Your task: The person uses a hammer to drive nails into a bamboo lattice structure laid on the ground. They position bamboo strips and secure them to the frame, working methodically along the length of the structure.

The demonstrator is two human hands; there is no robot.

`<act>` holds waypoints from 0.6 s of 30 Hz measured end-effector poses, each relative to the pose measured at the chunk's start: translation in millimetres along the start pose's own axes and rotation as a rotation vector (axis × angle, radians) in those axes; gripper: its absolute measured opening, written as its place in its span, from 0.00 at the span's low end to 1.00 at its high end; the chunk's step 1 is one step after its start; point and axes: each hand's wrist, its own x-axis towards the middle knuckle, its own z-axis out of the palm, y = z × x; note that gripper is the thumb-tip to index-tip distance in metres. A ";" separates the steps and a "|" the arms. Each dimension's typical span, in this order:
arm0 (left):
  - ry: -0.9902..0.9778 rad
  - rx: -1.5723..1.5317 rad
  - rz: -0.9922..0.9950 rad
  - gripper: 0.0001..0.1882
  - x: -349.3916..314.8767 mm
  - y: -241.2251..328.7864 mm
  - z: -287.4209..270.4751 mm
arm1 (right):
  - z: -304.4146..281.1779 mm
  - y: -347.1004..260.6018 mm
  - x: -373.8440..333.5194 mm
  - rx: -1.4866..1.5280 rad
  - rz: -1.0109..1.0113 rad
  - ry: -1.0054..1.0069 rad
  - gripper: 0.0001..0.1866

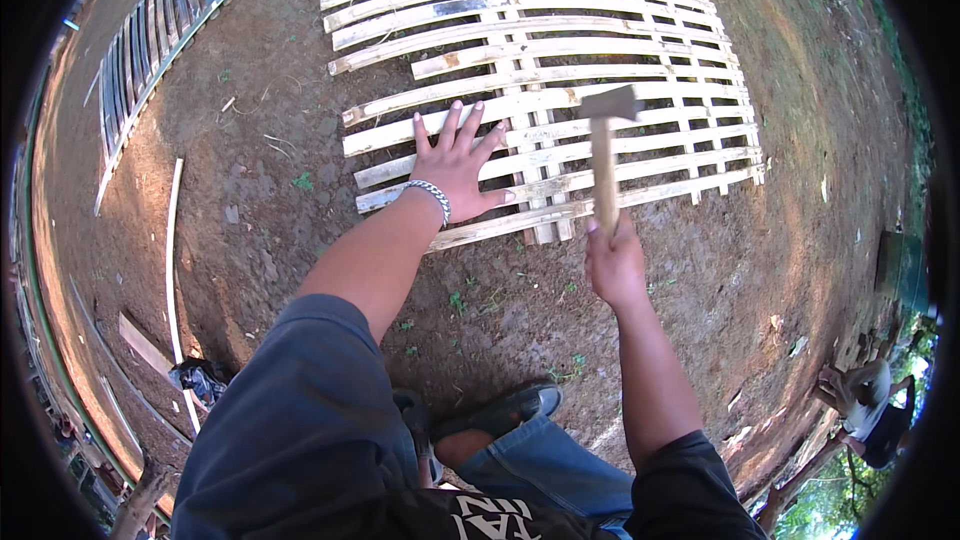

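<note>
The step in hand looks like hammering the slats of a pale slatted panel, which lies on the bare ground in front of the person, to the crosspieces beneath. The left hand is spread palm-down over the slats near their left ends, while the right hand is closed around the handle of a hammer. Whether its head touches the wood, or any nail stands there, I cannot tell. The next stroke would call for steady slats and left fingers clear of the head.
</note>
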 end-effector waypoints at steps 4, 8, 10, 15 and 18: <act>0.004 0.004 0.005 0.54 2.6 2.3 -1.6 | 18.9 -20.9 -6.9 -0.054 0.018 0.153 0.16; 0.000 0.014 0.001 0.54 0.9 2.4 1.0 | 11.1 -15.9 -2.5 -0.263 0.035 -0.020 0.18; 0.013 0.016 -0.002 0.54 1.8 -2.1 3.9 | 8.5 -46.7 -13.0 0.069 0.203 0.065 0.19; 0.027 -0.017 0.017 0.55 0.7 2.8 6.6 | 15.6 -5.5 -1.6 -0.537 -0.016 -0.101 0.18; 0.015 0.010 0.006 0.54 4.1 0.6 2.9 | 11.8 -39.4 -13.7 -0.178 0.042 0.069 0.17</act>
